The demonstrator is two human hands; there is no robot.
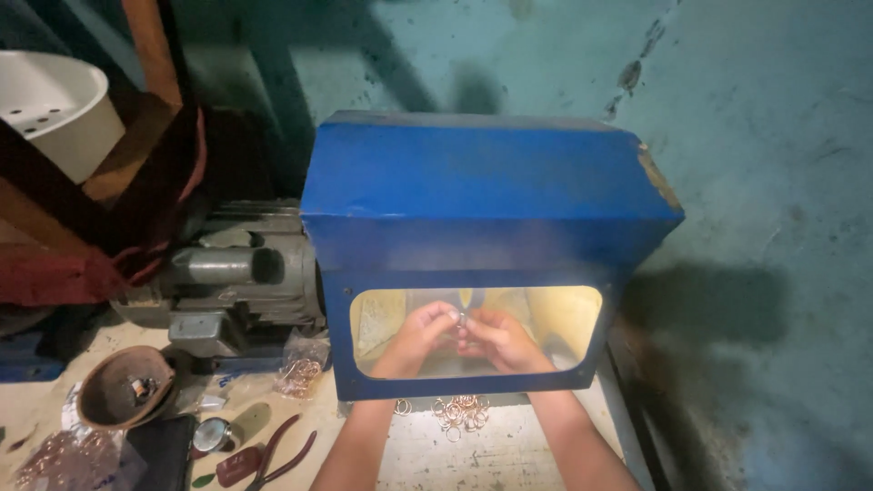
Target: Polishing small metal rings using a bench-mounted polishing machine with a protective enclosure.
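Both my hands reach under a blue metal hood [482,191] and show through its clear window. My left hand [420,335] and my right hand [498,340] meet in the lit yellow space inside, fingertips pinched together on a small metal ring [461,318]. A heap of several copper-coloured rings [462,413] lies on the bench just in front of the hood, between my forearms. What stands behind the ring inside the hood is blurred by the window.
A grey electric motor [238,273] sits left of the hood. Near it lie a plastic bag of rings [300,371], a brown bowl [125,387], red-handled pliers [282,453] and another bag of rings [68,456]. A white tub [50,100] stands at the back left.
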